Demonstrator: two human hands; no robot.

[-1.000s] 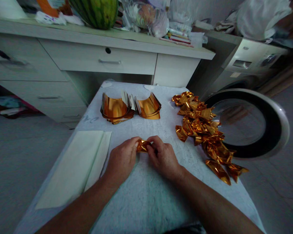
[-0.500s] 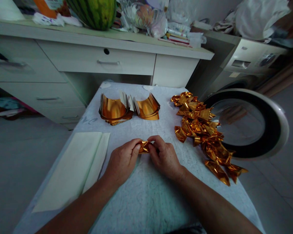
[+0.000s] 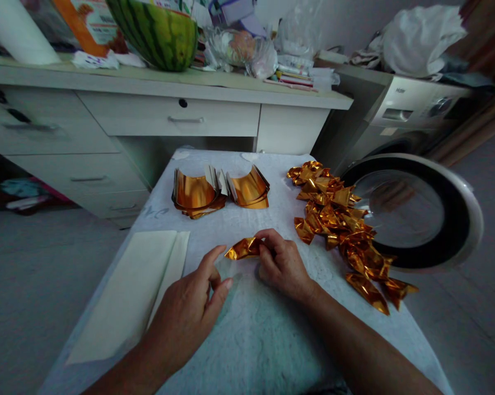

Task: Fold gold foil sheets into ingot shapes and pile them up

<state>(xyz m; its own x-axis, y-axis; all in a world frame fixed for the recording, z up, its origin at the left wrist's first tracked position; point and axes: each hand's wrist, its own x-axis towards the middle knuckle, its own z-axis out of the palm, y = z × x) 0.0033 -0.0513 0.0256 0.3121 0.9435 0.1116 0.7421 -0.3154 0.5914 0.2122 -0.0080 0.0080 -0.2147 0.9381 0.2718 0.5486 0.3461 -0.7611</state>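
Beyond the near surface I see a halved watermelon [image 3: 161, 35] sitting on a pale counter [image 3: 231, 90], with bagged items [image 3: 241, 49] to its right. Over on my right stands a washing machine [image 3: 412, 112], its round door [image 3: 404, 211] swung open and a white plastic bag [image 3: 420, 41] on top.

White roll [image 3: 23, 33] cropped above, forearms [image 3: 354, 340] cropped below
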